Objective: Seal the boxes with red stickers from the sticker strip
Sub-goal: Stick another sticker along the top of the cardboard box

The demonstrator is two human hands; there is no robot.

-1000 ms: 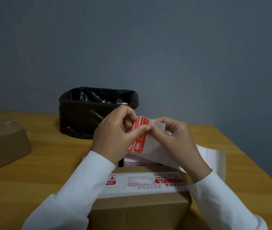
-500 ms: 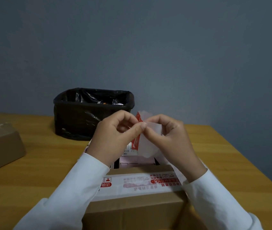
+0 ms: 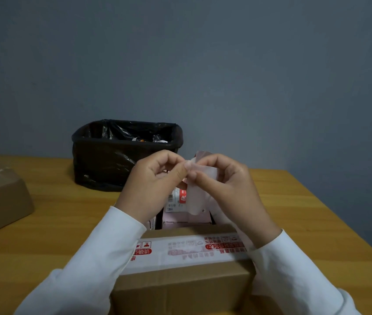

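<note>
Both your hands meet above the open box (image 3: 180, 285): your left hand (image 3: 153, 189) and right hand (image 3: 228, 189) each pinch the top of the sticker strip (image 3: 195, 194), thumbs touching, a red sticker (image 3: 182, 196) showing just below your grip.

A plain blue-grey wall (image 3: 226, 64) rises behind a wooden table (image 3: 55, 223) — dim, even light, the wall's lower right in shadow.
</note>
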